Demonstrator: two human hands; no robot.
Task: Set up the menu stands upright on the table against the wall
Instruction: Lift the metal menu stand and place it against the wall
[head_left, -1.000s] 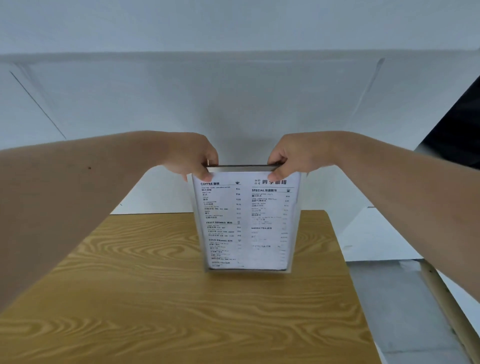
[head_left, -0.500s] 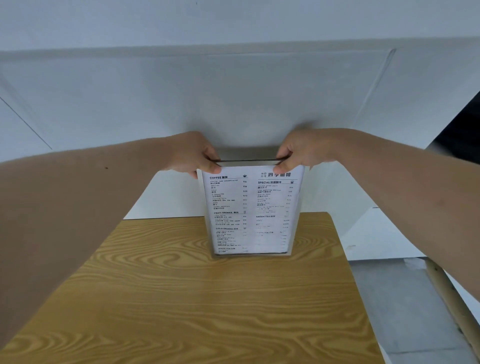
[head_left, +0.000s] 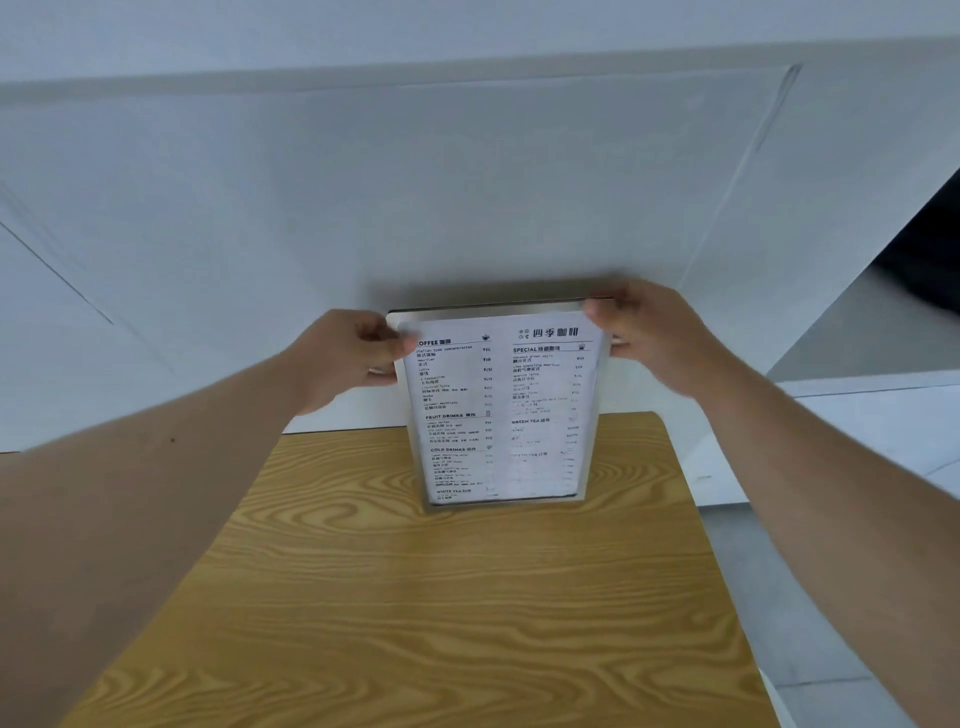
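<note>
1. My left hand (head_left: 345, 358) pinches the menu stand (head_left: 501, 405) at its top corner at ten o'clock, thumb on the front face, fingers curled behind.
2. My right hand (head_left: 647, 332) grips the opposite corner at two o'clock the same way, fingers closed on the edge.
3. The stand sits upright on the wooden table (head_left: 415, 623), at its far edge toward twelve o'clock, close against the white wall (head_left: 467, 182).
</note>
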